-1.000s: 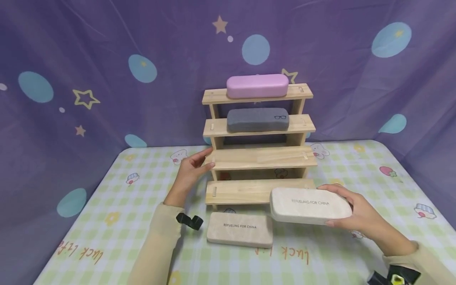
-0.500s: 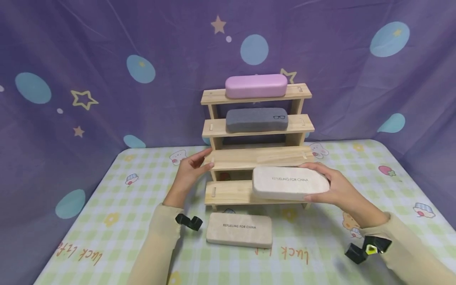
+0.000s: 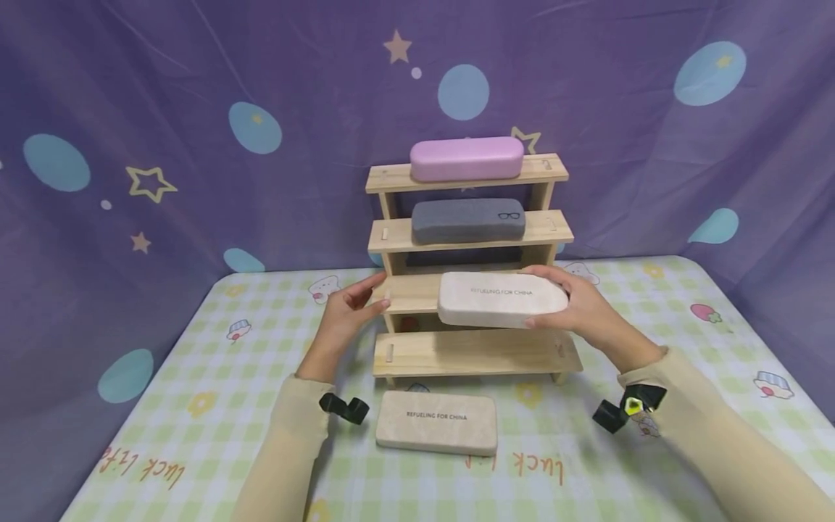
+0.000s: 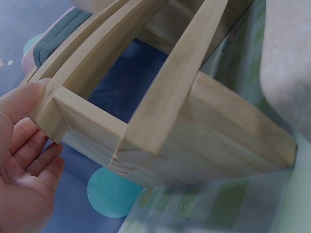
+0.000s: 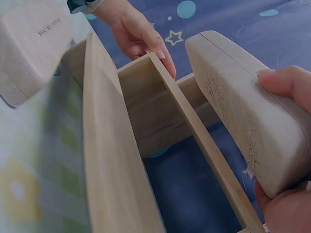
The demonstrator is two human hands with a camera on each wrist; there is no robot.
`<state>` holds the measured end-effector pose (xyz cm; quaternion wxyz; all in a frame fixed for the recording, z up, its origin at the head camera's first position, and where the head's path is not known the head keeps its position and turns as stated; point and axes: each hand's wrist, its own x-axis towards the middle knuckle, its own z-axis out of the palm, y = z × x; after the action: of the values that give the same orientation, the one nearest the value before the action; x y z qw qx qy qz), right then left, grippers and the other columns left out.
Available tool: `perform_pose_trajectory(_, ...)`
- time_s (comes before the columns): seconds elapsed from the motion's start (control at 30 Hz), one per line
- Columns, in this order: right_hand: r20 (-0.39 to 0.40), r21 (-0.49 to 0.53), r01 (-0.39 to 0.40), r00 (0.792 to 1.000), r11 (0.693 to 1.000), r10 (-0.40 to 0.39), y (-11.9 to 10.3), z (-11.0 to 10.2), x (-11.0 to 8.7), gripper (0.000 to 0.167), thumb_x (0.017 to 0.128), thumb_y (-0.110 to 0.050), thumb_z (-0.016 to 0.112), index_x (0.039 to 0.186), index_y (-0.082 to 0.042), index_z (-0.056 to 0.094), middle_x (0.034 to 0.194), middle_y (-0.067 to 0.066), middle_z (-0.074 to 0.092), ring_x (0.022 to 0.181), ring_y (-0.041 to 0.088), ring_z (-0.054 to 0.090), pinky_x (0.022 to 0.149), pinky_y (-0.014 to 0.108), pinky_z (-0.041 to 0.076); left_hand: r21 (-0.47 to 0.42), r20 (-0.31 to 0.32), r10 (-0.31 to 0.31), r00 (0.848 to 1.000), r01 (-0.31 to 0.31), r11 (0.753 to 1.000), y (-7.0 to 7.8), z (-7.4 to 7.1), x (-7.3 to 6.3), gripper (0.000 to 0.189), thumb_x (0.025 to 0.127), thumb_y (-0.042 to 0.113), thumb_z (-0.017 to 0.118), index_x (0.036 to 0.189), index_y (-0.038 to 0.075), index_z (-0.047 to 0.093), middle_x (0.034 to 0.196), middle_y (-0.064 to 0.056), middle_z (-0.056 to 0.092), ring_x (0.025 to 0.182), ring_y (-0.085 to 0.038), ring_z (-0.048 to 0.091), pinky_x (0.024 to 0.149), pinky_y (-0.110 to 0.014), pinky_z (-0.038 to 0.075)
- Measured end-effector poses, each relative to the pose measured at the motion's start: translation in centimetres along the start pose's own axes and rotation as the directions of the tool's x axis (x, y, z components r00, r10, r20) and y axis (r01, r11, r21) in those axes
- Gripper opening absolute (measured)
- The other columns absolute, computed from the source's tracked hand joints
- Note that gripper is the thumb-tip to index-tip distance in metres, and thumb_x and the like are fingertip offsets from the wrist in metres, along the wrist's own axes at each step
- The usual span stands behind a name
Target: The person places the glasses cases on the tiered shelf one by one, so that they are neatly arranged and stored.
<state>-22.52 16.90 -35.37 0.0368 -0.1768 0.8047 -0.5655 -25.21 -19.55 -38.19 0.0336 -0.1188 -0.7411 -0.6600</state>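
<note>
A wooden stepped rack [image 3: 476, 351] with several shelves stands on the table. A pink glasses case [image 3: 466, 158] lies on its top shelf and a grey case [image 3: 468, 220] on the shelf below. My right hand [image 3: 574, 308] grips a beige case [image 3: 501, 299] marked "REFUELING FOR CHINA" and holds it just over the third shelf [image 3: 411, 291]; the same case [image 5: 248, 111] fills the right wrist view. My left hand [image 3: 349, 313] rests with straight fingers against the left end of that shelf, and the hand [image 4: 22, 160] touches the shelf's corner in the left wrist view. A second beige case [image 3: 435, 431] lies on the table before the rack.
The table carries a green checked cloth [image 3: 215, 377] with cartoon prints. A purple curtain [image 3: 163, 109] with stars and blue dots hangs close behind the rack. The bottom shelf [image 3: 476, 353] holds nothing.
My right hand has lifted the beige case from low at the right, up and leftward, to the third shelf. The left hand has stayed at the shelf's end.
</note>
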Motion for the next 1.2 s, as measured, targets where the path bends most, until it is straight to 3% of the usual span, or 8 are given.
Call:
perform_pose_trajectory(0.23,0.013,-0.011,-0.027,1.0,1.0,0.027,-0.2,0.3,2.1,0.068,0.069,-0.011,0.082,0.13,-0.012,0.052,0.115,0.013,0.058,0.095,0.022,0.054,0.077,0.029,0.048,0.019,-0.003,-0.003,1.0,0.003,1.0,0.0,0.1,0.0,0.047,0.084,-0.002,0.067,0.13,-0.004,0.053,0.135,-0.015,0.052,0.131,-0.018,0.043,0.11,-0.023,0.031)
perform_pose_trajectory(0.53,0.023,-0.088,-0.041,0.999,0.995,0.043,-0.1,0.5,3.8,0.072,0.066,-0.016,0.085,0.131,-0.014,0.052,0.12,0.012,0.057,0.099,0.023,0.051,0.084,0.033,0.044,0.034,0.007,-0.025,1.0,0.025,0.999,2.2,0.7,-0.8,0.048,0.085,-0.004,0.065,0.13,-0.009,0.05,0.136,-0.02,0.049,0.132,-0.025,0.04,0.113,-0.031,0.029)
perform_pose_trajectory(0.87,0.057,-0.075,0.012,0.998,0.997,-0.008,0.0,1.1,5.2,0.076,0.063,-0.014,0.086,0.131,-0.013,0.053,0.118,0.01,0.058,0.093,0.022,0.052,0.08,0.03,0.046,0.031,-0.003,-0.009,1.0,0.009,0.999,-0.2,-0.1,0.0,0.049,0.084,0.001,0.068,0.131,-0.004,0.052,0.136,-0.014,0.051,0.131,-0.019,0.042,0.111,-0.024,0.031)
perform_pose_trajectory(1.2,0.042,-0.145,0.042,0.998,0.989,-0.036,-0.7,1.6,5.6,0.075,0.063,-0.016,0.087,0.131,-0.012,0.054,0.124,0.011,0.058,0.092,0.021,0.051,0.081,0.029,0.042,0.041,-0.003,-0.001,1.0,0.001,0.999,0.3,0.2,-0.2,0.049,0.084,-0.001,0.067,0.13,-0.005,0.052,0.136,-0.015,0.051,0.131,-0.019,0.043,0.111,-0.025,0.031)
